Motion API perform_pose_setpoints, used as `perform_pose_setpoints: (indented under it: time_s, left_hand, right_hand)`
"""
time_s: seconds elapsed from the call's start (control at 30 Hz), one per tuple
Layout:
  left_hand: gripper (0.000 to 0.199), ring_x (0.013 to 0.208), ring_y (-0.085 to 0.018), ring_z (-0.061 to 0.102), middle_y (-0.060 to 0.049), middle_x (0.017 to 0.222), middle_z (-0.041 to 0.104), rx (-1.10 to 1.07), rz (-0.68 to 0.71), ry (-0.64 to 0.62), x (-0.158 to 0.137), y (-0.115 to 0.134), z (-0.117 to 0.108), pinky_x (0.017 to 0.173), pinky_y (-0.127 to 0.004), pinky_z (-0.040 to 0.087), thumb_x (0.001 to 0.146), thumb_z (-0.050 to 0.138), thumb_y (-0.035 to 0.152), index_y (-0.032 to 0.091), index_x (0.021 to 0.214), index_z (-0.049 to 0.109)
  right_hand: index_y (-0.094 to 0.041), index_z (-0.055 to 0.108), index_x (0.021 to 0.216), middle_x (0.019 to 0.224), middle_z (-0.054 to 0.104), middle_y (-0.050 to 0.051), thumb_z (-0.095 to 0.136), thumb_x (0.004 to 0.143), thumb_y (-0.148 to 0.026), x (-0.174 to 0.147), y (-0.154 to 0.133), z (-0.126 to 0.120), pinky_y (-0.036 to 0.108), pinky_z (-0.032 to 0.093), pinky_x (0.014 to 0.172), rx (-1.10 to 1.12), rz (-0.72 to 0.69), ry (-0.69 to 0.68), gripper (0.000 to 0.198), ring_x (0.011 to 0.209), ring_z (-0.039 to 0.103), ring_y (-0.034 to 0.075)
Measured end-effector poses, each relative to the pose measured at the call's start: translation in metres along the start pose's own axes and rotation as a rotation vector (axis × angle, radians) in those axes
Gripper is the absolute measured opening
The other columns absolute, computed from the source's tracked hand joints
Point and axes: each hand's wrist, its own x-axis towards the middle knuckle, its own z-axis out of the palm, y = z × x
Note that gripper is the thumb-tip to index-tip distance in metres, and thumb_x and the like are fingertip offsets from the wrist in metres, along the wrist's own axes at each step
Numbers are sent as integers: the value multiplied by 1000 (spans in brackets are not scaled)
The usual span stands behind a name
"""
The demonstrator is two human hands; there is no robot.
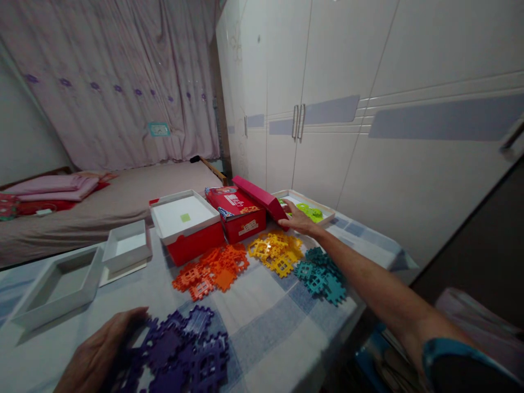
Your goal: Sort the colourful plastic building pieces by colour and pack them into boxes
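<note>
My right hand [298,218] reaches far across the table and grips the near end of a dark pink box lid [262,197], which is tilted beside the red printed box [244,218]. At the lower left, my left hand [102,346] lies against a heap of purple interlocking plastic pieces [176,346]; a digit stretches along the heap and the other fingers are mostly hidden. Between the hands are piles of orange pieces [215,270], yellow pieces [278,250] and teal pieces [321,275]. Light green pieces [310,212] lie in a shallow white tray [328,216] behind my right hand.
A red box with a white tray-like top [184,215] stands left of the printed box. Two white open boxes, one larger [88,284] and one smaller [126,243], sit on the left of the checked tablecloth [262,311]. A bed [164,180] and white wardrobe [327,158] stand beyond.
</note>
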Motion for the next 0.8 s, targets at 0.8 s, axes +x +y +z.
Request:
perform_pose_setpoints:
  time_s: [0.8]
  left_hand:
    - [55,110,-27,63,-1,108,73,45,23,18,-4,15,0,107,-42,41,79,40,68,29,96,74]
  right_hand:
    - [-20,51,82,68,59,-4,60,65,-23,35,53,-55,27,57,66,724,390,1006,20,70,62,14]
